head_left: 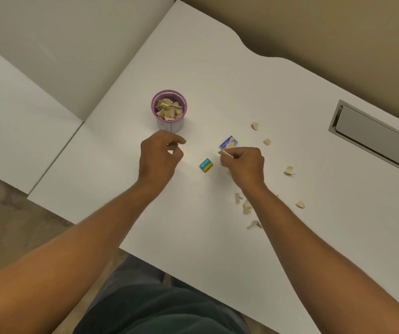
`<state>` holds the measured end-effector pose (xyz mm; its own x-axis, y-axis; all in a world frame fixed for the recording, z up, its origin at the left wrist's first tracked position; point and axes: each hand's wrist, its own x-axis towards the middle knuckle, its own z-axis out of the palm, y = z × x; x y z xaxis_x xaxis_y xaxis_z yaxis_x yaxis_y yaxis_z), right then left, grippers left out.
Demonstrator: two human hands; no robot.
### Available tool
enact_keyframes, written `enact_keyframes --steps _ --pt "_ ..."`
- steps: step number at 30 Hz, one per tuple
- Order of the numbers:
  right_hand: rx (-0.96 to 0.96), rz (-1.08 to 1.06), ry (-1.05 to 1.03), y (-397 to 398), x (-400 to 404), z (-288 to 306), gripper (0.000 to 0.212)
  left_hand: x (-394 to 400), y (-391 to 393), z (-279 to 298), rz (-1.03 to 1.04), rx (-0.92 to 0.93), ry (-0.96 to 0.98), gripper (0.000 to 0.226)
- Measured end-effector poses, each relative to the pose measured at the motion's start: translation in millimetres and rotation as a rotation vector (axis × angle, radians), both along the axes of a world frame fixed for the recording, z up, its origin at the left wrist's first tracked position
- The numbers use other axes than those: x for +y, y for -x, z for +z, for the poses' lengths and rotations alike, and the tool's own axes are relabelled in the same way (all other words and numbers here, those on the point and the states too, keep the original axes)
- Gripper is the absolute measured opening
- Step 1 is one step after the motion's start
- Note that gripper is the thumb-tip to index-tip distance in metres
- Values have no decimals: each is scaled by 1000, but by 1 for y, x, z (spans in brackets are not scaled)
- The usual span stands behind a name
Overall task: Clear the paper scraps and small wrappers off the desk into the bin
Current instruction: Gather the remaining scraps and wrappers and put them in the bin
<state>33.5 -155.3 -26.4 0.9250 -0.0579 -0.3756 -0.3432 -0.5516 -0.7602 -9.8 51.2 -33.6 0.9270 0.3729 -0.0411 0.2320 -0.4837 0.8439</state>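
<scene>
White bench (217, 80). Bin (169, 112), a small purple-rimmed cup, stands at 11 o'clock from the hands, filled near the rim with tan paper scraps (168, 109).

Left hand (157, 157) just at 6 o'clock of the bin; fingers loosely curled, thumb and forefinger apart, nothing seen in them.

Right hand (244, 165) closed, fingers pinched on a tan scrap (226, 154), beside a blue-purple wrapper (229, 142). Teal-and-yellow box (206, 165) lies between the hands.

Loose scraps (290, 170) scattered from 1 to 5 o'clock of the right hand, apart from each other.
</scene>
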Motion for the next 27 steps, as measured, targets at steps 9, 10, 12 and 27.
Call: enact_keyframes --steps 9,10,12,27 --pt "-337 356 125 -91 121 41 15 46 -83 44 136 49 104 32" --pt "-352 380 151 -100 129 40 15 49 -86 42 150 72 102 34" --pt "-359 428 196 -114 139 38 14 54 -89 38 189 93 97 32" --pt "-191 797 348 -139 137 55 30 53 -55 19 176 -149 2 16"
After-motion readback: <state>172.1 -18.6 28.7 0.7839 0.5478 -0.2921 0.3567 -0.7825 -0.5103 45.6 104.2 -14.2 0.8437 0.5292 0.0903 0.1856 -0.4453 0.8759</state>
